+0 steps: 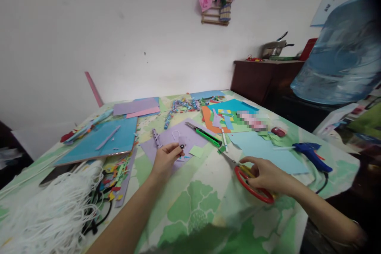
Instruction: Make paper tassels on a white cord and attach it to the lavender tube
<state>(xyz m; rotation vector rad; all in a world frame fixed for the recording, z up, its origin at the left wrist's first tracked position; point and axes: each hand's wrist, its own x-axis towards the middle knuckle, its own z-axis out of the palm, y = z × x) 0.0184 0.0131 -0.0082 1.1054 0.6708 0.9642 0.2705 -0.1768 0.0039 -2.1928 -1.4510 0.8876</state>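
My left hand [166,158] pinches a small purple paper piece [182,141] with a dark spot on it, above a purple sheet [145,149]. My right hand [263,172] is at the red-handled scissors [253,188], its thumb and fingers around the handles; the blades point up and left. A green utility knife [208,137] lies across the purple sheet's right side, near the scissor tips. Beside my left hand are a rolled patterned paper strip [155,138] and a light green paper piece [197,151].
White cord [56,206] is heaped at the front left, below a blue folder [104,139]. A blue glue gun [312,156] lies at the right on a light blue sheet's far side. Behind it stands a large water bottle [339,51]. Paper scraps [186,105] lie at the back.
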